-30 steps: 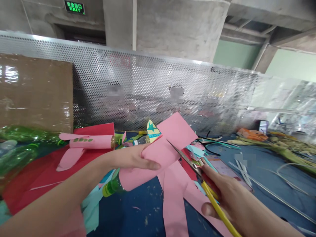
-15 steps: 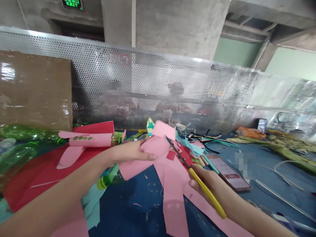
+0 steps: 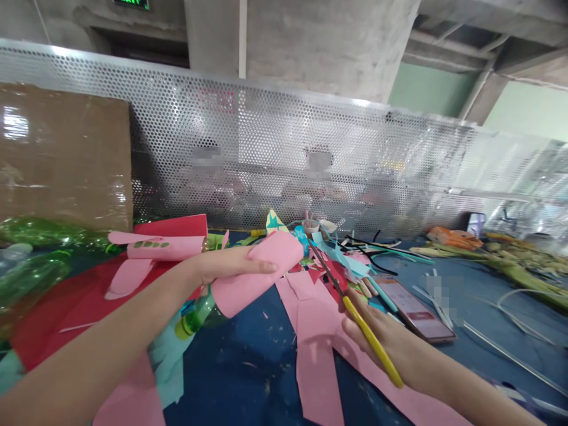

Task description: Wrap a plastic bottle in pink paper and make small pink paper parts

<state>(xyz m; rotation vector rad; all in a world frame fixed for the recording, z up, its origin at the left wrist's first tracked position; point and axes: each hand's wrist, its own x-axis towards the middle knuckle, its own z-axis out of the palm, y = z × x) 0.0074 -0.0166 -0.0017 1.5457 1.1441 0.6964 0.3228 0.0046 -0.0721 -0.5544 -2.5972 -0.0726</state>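
My left hand (image 3: 237, 264) is wrapped round a plastic bottle (image 3: 208, 310) covered in pink paper (image 3: 281, 254). The bottle lies tilted, its green-yellow cap (image 3: 189, 325) pointing back toward me. In my right hand (image 3: 381, 331) are scissors with yellow handles (image 3: 370, 337), their dark blades pointing away and up, just right of the wrapped end and apart from it. Whether the blades are fully closed is hard to make out. Below lie cut pink paper strips (image 3: 319, 367), with a small pink piece on top of them.
A pink paper-covered bottle with flaps (image 3: 166, 247) lies left on red paper (image 3: 48, 319). Green bottles (image 3: 39, 272) stand near a cardboard sheet (image 3: 66, 160). A phone (image 3: 415, 307) and teal strips (image 3: 350, 260) lie right. A perforated metal panel (image 3: 266, 148) rises behind.
A pink flap at the far end of the wrapped bottle has come off; a loose piece now lies on the strips. The scissors have drawn slightly right, away from the paper.
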